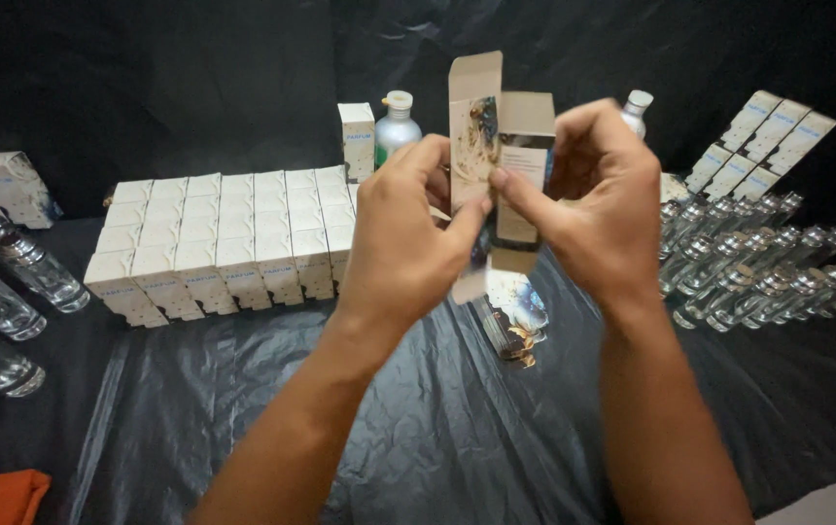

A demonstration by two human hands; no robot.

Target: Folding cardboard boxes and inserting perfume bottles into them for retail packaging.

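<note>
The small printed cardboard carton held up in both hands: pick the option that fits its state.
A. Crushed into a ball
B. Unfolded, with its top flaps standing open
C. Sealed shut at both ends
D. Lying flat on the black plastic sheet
B: the small printed cardboard carton is held between the left hand and the right hand, above the black plastic sheet, its top flaps sticking up open.

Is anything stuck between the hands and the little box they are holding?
No. The left hand and right hand grip the unfolded box directly, raised above the black sheet; nothing visible sits between them.
</note>
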